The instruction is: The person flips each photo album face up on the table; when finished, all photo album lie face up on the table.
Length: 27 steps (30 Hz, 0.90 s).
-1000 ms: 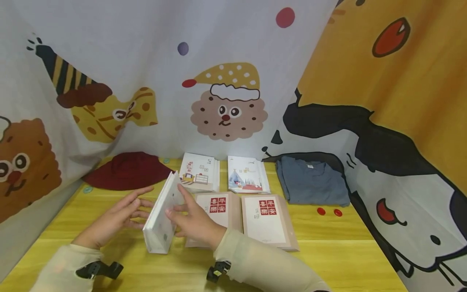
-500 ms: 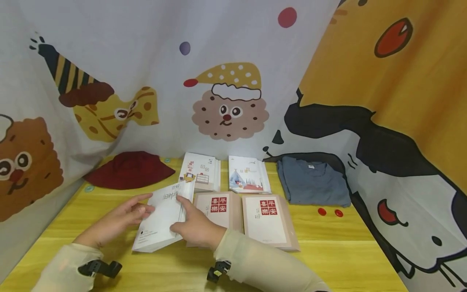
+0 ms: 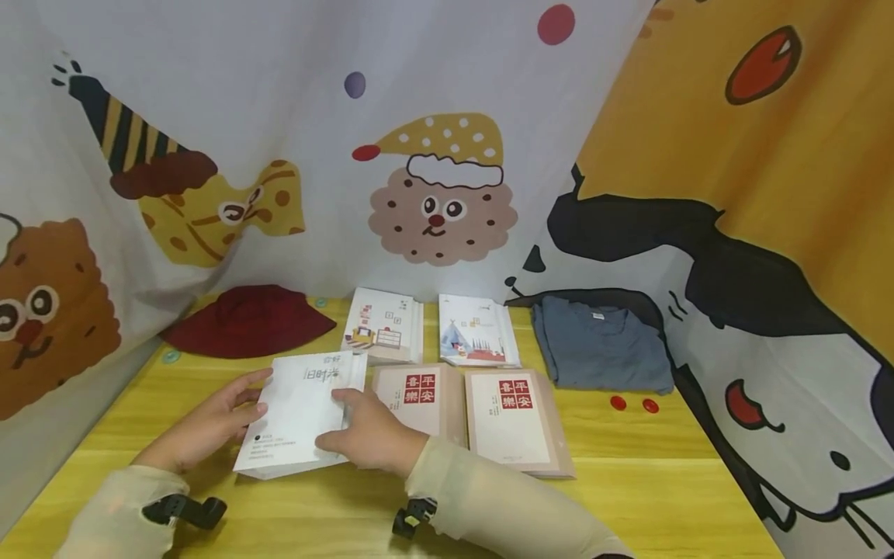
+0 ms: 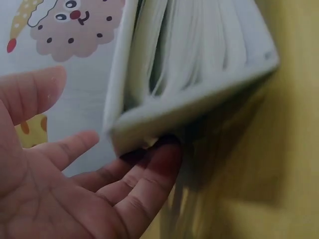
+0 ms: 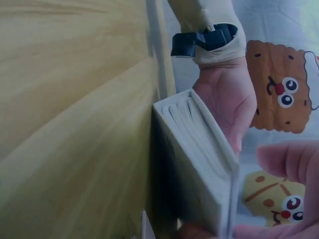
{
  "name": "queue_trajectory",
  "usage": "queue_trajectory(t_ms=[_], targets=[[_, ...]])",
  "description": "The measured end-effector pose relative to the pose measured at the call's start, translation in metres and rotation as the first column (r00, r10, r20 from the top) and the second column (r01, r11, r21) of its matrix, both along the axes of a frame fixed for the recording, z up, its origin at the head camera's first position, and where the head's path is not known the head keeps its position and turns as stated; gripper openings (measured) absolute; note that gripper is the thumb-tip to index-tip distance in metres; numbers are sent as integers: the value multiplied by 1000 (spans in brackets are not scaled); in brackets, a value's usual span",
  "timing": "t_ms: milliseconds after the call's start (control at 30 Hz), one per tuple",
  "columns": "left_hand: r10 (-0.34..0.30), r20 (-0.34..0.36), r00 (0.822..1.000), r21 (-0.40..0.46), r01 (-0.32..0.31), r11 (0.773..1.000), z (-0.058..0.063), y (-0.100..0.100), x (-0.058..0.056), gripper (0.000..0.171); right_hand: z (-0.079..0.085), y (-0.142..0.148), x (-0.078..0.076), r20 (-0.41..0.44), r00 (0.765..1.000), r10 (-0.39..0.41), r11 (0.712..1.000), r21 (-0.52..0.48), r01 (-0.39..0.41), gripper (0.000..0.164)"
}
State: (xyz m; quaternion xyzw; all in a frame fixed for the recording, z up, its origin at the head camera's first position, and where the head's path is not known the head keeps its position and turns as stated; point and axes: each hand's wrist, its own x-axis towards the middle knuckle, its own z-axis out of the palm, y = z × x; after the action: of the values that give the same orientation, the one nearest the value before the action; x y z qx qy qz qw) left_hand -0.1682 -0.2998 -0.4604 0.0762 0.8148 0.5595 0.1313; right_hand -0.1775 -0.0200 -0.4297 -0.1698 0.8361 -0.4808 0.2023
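Observation:
A white photo album (image 3: 296,415) with grey lettering on its cover tilts over the near left part of the table. My right hand (image 3: 380,432) holds its right edge, index finger on the cover and other fingers beneath; the thumb stands off it in the right wrist view. My left hand (image 3: 209,423) is at the left edge. In the left wrist view, loosely spread fingers (image 4: 149,184) reach under the album's spine edge, and the thumb stays apart. Loosely spaced pages (image 4: 194,45) show between the covers.
Two beige albums (image 3: 513,423) with red square prints lie right of my right hand. Behind them are two white illustrated albums (image 3: 478,334). A dark red hat (image 3: 247,322) lies back left, a folded blue-grey shirt (image 3: 601,345) back right. Red buttons (image 3: 650,406) lie before the shirt.
The white album, earlier standing nearly on edge, has tipped over so its lettered cover now faces up, and has shifted slightly left. Both hands have moved a little left with it.

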Motion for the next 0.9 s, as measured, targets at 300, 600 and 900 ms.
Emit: queue_trajectory(t_ms=[300, 600, 900], targets=[[43, 12, 999, -32, -43, 999, 7, 2, 1, 70, -7, 0, -2, 44, 998, -39, 999, -23, 40, 81], [178, -175, 968, -267, -221, 938, 26, 23, 3, 62, 0, 34, -6, 41, 999, -20, 988, -152, 26, 78], [161, -288, 944, -117, -201, 972, 42, 69, 10, 52, 0, 87, -10, -17, 996, -89, 979, -184, 84, 76]])
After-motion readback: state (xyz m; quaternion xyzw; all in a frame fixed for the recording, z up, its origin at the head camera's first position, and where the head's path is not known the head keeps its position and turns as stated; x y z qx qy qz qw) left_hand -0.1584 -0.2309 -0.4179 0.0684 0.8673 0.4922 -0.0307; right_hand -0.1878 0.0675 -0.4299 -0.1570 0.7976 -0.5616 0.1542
